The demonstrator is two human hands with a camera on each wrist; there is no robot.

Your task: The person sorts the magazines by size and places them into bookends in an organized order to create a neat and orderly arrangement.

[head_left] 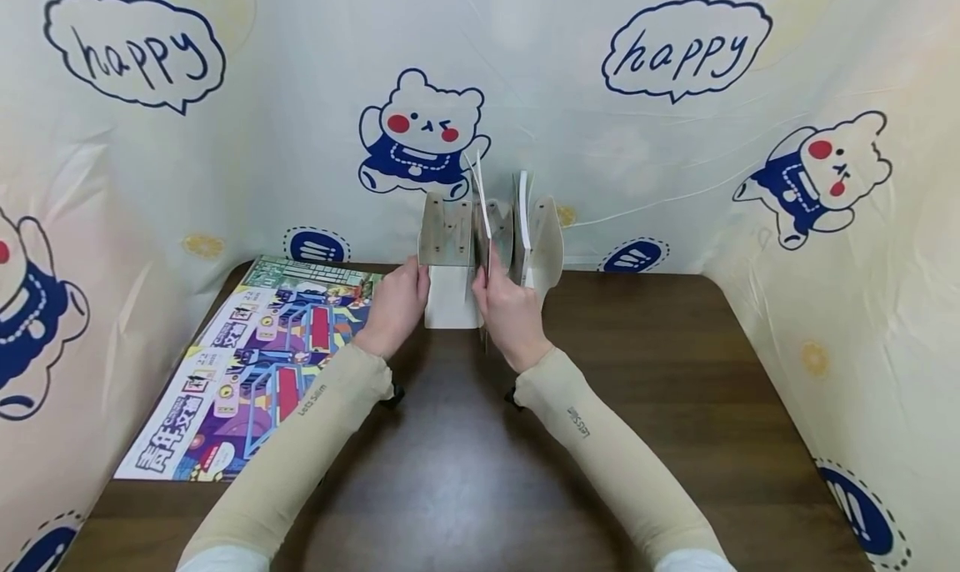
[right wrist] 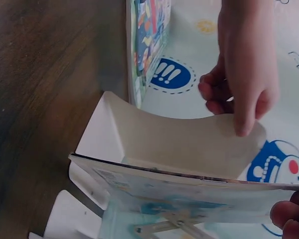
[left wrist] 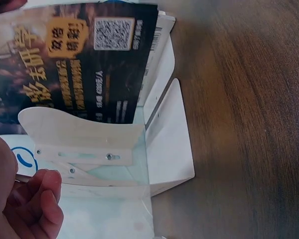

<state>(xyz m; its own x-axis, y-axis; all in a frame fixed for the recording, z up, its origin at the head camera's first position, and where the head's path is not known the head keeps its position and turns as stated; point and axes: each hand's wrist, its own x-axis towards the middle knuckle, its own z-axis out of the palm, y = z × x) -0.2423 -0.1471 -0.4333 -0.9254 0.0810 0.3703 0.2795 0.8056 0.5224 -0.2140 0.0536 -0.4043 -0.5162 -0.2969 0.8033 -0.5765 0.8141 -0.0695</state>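
Observation:
A white expandable book rack point(head_left: 448, 297) with upright panels stands near the back of the table. My left hand point(head_left: 397, 305) pinches its left end panel point(right wrist: 184, 142), thumb on one face. My right hand point(head_left: 513, 309) holds a thin magazine point(head_left: 483, 213) upright between the rack's panels. In the left wrist view, that magazine's dark cover point(left wrist: 79, 64) shows a QR code and yellow lettering. Fingertips of my right hand point(right wrist: 291, 214) grip its edge in the right wrist view. Another thin book or magazine point(head_left: 523, 222) stands farther right in the rack.
Colourful magazines point(head_left: 232, 372) lie overlapping on the left of the dark wooden table point(head_left: 660, 405). A printed cloth point(head_left: 570, 130) with bears and "happy" bubbles hangs behind and at both sides, close behind the rack.

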